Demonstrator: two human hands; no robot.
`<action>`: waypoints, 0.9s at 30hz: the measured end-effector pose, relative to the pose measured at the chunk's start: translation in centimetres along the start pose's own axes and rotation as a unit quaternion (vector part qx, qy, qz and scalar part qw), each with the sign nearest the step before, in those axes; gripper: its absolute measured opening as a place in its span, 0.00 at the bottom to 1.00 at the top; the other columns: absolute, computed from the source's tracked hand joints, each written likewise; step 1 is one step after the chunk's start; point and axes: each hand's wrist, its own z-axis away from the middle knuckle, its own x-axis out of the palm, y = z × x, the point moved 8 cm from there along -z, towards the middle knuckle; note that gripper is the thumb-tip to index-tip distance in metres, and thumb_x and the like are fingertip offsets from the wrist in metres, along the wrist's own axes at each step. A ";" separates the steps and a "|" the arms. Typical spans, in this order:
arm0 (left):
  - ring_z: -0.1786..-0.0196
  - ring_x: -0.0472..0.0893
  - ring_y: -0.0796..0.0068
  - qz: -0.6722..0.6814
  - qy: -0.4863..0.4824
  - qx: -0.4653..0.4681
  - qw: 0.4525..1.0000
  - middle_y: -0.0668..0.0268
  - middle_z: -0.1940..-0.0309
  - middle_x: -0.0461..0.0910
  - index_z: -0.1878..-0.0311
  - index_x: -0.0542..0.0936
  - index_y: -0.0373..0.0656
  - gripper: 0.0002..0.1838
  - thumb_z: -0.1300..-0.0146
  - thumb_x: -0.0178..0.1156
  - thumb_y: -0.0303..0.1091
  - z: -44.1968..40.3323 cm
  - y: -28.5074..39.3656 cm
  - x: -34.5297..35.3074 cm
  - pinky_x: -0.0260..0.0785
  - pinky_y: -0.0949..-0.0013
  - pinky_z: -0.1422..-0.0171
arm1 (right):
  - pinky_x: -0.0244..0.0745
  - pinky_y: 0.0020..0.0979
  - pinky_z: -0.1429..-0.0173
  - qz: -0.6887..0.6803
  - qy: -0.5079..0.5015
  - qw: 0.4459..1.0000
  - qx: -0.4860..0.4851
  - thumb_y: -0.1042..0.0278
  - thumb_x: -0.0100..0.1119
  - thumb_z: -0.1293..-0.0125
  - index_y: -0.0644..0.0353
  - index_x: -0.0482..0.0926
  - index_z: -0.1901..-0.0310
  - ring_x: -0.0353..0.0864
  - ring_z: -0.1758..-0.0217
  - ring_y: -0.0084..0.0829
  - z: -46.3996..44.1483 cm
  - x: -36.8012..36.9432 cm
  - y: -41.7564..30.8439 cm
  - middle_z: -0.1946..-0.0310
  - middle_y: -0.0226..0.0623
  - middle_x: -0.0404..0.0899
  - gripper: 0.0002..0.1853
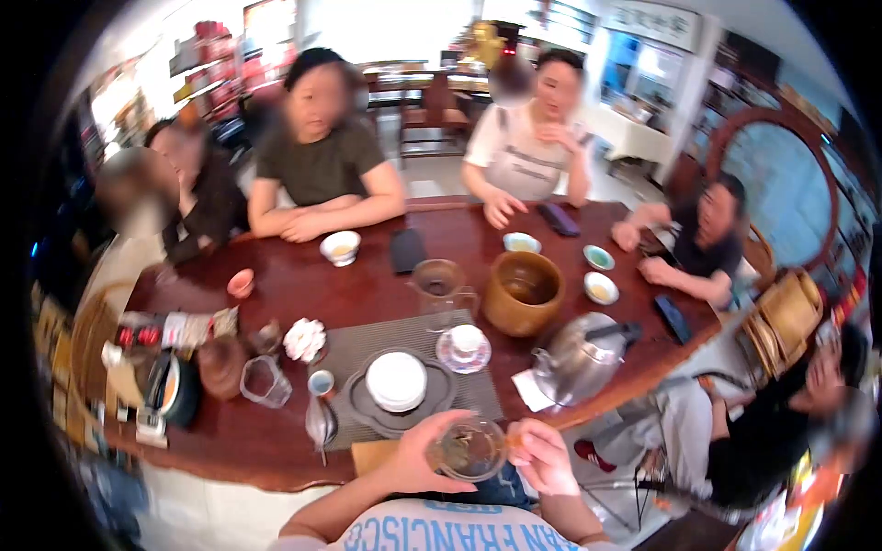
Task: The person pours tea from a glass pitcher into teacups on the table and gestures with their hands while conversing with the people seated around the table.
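Observation:
My left hand point(424, 456) curls round the side of a clear glass pitcher point(472, 450), held low in front of my chest near the table's front edge. On its other side, my right hand point(542, 456) is closed at the pitcher's amber-coloured handle. Something dark shows through the glass, but I cannot make out what. Just beyond lies a grey mat point(354, 340) bearing a dark tray point(441, 390) with a white lidded bowl point(396, 381) on it. A white cup point(467, 339) stands on a patterned saucer point(464, 356) to the right.
A steel kettle point(581, 358) and a wooden bucket point(524, 296) stand at the right. Near the middle is a glass jug with a strainer point(438, 280). A brown teapot point(222, 365) and white flowers point(305, 340) sit left. Several people surround the table point(367, 289), with tea bowls point(341, 248) before them.

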 end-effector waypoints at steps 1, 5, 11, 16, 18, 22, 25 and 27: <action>0.39 0.73 0.68 -0.003 -0.004 -0.001 1.000 0.60 0.40 0.71 0.37 0.67 0.38 0.50 0.65 0.80 0.41 0.0 -0.4 0.0 0.64 0.64 0.34 | 0.54 0.21 0.72 0.024 -0.003 1.000 -0.014 0.67 0.52 0.33 0.63 0.70 0.69 0.58 0.75 0.18 -0.1 0.1 -0.2 0.75 0.30 0.64 0.10; 0.39 0.73 0.69 0.003 0.009 -0.013 1.000 0.60 0.41 0.72 0.36 0.67 0.38 0.50 0.65 0.80 0.42 0.4 -0.2 -0.3 0.63 0.64 0.34 | 0.52 0.22 0.75 0.108 -0.008 0.992 -0.065 0.64 0.51 0.31 0.65 0.72 0.65 0.57 0.78 0.18 -0.1 0.7 -1.1 0.76 0.31 0.65 0.11; 0.42 0.75 0.65 -0.028 0.011 0.011 0.999 0.59 0.45 0.75 0.37 0.67 0.39 0.51 0.67 0.80 0.43 0.8 0.4 -0.9 0.66 0.64 0.38 | 0.56 0.22 0.70 0.219 -0.008 0.971 -0.091 0.61 0.50 0.30 0.66 0.72 0.70 0.63 0.76 0.20 0.0 1.8 -1.3 0.78 0.32 0.68 0.16; 0.43 0.74 0.58 -0.061 0.019 0.031 0.997 0.57 0.46 0.74 0.39 0.67 0.39 0.49 0.67 0.78 0.47 1.4 1.2 -1.6 0.65 0.62 0.39 | 0.56 0.23 0.72 0.184 -0.013 0.979 -0.086 0.62 0.50 0.31 0.65 0.71 0.73 0.62 0.77 0.21 -0.5 1.6 0.1 0.79 0.32 0.66 0.16; 0.43 0.74 0.59 -0.104 0.026 0.034 0.994 0.57 0.45 0.74 0.38 0.67 0.39 0.51 0.67 0.78 0.50 1.6 1.9 -2.0 0.66 0.62 0.40 | 0.52 0.25 0.69 0.256 0.007 0.966 -0.037 0.55 0.49 0.28 0.62 0.71 0.68 0.58 0.75 0.21 -0.4 3.0 -0.5 0.76 0.30 0.63 0.18; 0.42 0.74 0.57 -0.119 0.043 0.011 0.992 0.56 0.45 0.74 0.38 0.67 0.38 0.51 0.67 0.77 0.52 2.0 2.6 -2.7 0.65 0.60 0.39 | 0.51 0.23 0.71 0.256 -0.006 0.965 -0.060 0.56 0.48 0.27 0.62 0.72 0.67 0.56 0.77 0.18 -1.2 4.6 -0.7 0.79 0.26 0.60 0.16; 0.43 0.74 0.56 -0.121 0.063 0.020 0.991 0.56 0.45 0.73 0.38 0.66 0.37 0.51 0.67 0.77 0.52 2.5 2.5 -3.1 0.65 0.60 0.39 | 0.50 0.22 0.73 0.214 -0.016 0.977 -0.010 0.57 0.48 0.27 0.61 0.70 0.65 0.52 0.79 0.17 -1.7 4.0 0.3 0.80 0.24 0.57 0.15; 0.42 0.74 0.57 -0.162 0.074 0.037 0.983 0.56 0.45 0.74 0.38 0.66 0.37 0.51 0.66 0.77 0.52 2.8 2.7 -3.3 0.66 0.61 0.39 | 0.50 0.22 0.73 0.213 -0.045 0.976 -0.020 0.58 0.48 0.27 0.60 0.69 0.66 0.51 0.79 0.17 -2.0 4.9 0.1 0.81 0.24 0.54 0.15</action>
